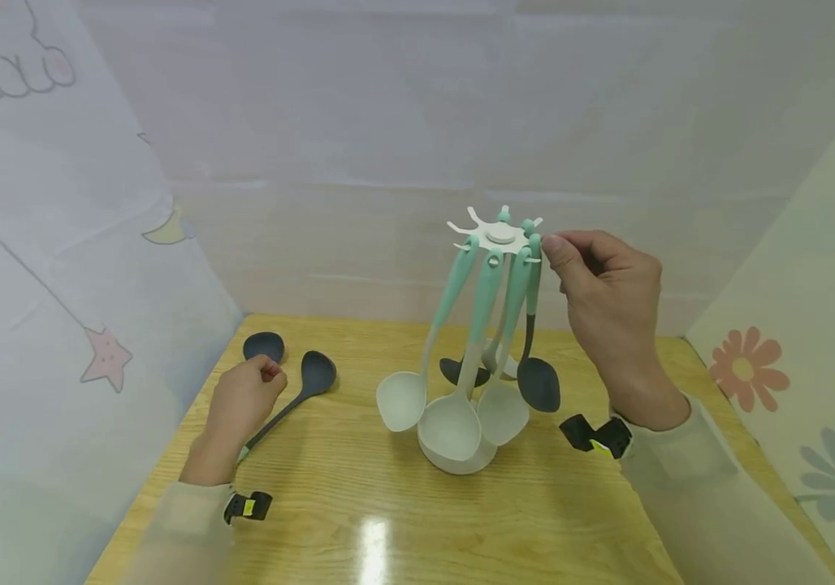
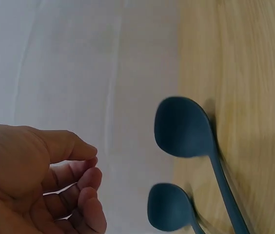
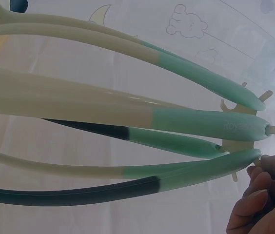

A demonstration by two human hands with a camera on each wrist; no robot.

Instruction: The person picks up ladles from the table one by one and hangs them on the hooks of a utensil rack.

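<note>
A white rotating utensil rack (image 1: 499, 234) stands on the table, hung with several mint-handled ladles and spoons. My right hand (image 1: 611, 284) is at its right side, thumb and forefinger pinching a hook tip at the top of a dark ladle (image 1: 538, 384); in the right wrist view, the fingertips meet beside that green handle (image 3: 210, 168). My left hand (image 1: 242, 402) hovers at the left, fingers loosely curled, holding nothing. Near it lie a long-handled dark ladle (image 1: 318, 372) and another dark ladle (image 1: 264, 347), partly hidden by the hand in the head view.
The rack's round white base (image 1: 459, 461) sits on the wooden table (image 1: 359, 487), behind the hanging white ladles (image 1: 450, 426). Cloth-covered walls (image 1: 388, 162) stand behind and on both sides. Some hooks at the rack's left (image 1: 460, 228) carry no utensil.
</note>
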